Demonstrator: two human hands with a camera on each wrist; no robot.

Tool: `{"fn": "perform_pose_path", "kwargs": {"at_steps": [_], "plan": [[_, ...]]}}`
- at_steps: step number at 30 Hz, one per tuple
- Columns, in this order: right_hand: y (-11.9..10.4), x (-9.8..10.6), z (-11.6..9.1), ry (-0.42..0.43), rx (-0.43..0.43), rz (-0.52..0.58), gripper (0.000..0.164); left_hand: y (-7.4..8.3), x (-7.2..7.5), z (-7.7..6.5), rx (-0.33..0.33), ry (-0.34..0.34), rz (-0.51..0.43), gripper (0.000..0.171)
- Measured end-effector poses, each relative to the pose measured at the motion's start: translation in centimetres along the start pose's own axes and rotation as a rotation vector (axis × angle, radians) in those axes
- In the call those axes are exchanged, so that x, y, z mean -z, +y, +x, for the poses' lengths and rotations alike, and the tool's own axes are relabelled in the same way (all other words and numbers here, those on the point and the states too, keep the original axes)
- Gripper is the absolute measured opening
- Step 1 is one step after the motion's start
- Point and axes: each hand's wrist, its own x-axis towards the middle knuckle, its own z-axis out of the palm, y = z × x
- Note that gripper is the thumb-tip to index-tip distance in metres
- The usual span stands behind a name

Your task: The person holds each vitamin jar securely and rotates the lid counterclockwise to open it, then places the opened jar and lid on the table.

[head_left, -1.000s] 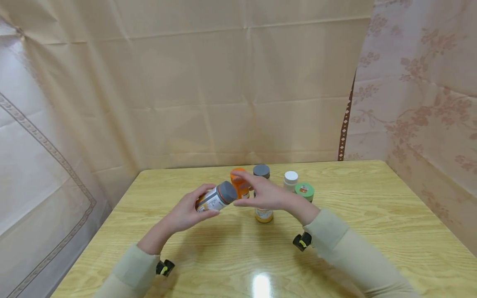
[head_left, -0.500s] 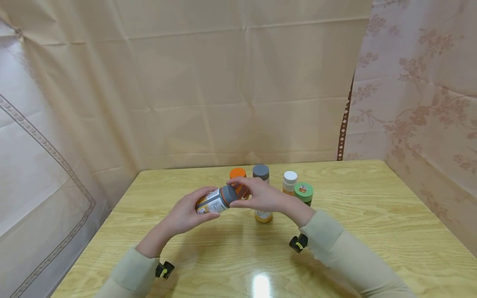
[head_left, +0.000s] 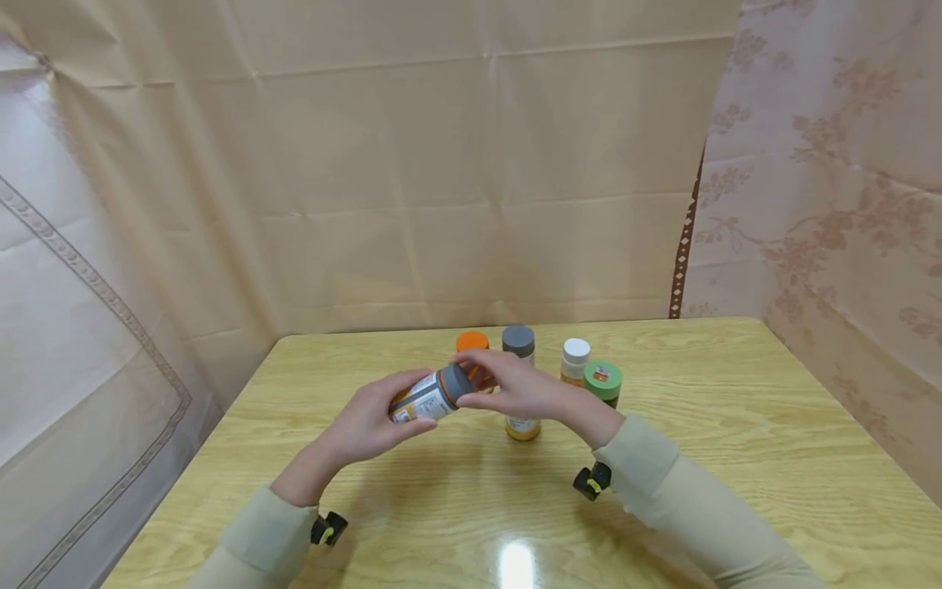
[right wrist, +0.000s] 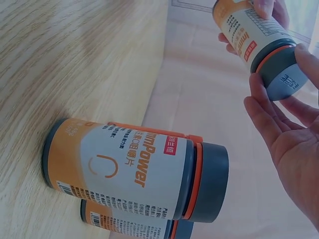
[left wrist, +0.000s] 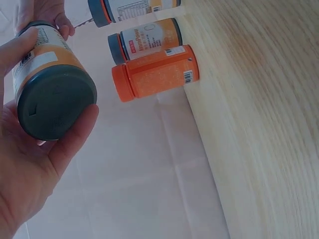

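My left hand grips the body of a supplement bottle with a white-and-orange label, held tilted above the table. Its dark grey base faces the left wrist camera. Thumb and fingers of my right hand pinch the bottle's dark grey cap, which sits on the neck above an orange ring. Behind the right hand stand an orange bottle and a matching grey-capped bottle. Another matching bottle stands closer to the right wrist camera. The right hand partly hides these in the head view.
A white-capped bottle and a green-lidded container stand to the right of the right hand. Everything rests on a wood-grain table. A beige cloth hangs behind its far edge.
My right hand has moved down and left from in front of the orange bottle to the cap of the held bottle, and its fingers have closed on it. The left hand stays nearly still.
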Motion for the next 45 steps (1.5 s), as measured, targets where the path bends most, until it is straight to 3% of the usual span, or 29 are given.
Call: {"fn": "perform_pose_path", "kwargs": {"at_steps": [10,18,29,38,45], "plan": [[0.1,0.1,0.0,-0.014,0.004,0.002,0.048,0.1,0.1,0.0,-0.006,0.002,-0.004,0.055],[0.0,0.0,-0.2,-0.023,-0.003,0.015,0.049,0.2,0.1,-0.1,0.029,-0.019,-0.019,0.06],[-0.5,0.1,-0.3,-0.017,0.088,-0.009,0.054,-0.3,0.2,-0.5,0.055,-0.043,-0.15,0.06],[-0.8,0.1,-0.1,0.005,0.003,-0.041,0.059,0.0,0.3,-0.6,0.047,-0.029,-0.138,0.059],[-1.0,0.1,0.2,-0.021,-0.123,-0.06,0.05,0.2,0.4,-0.5,0.028,-0.034,-0.11,0.059]]}}
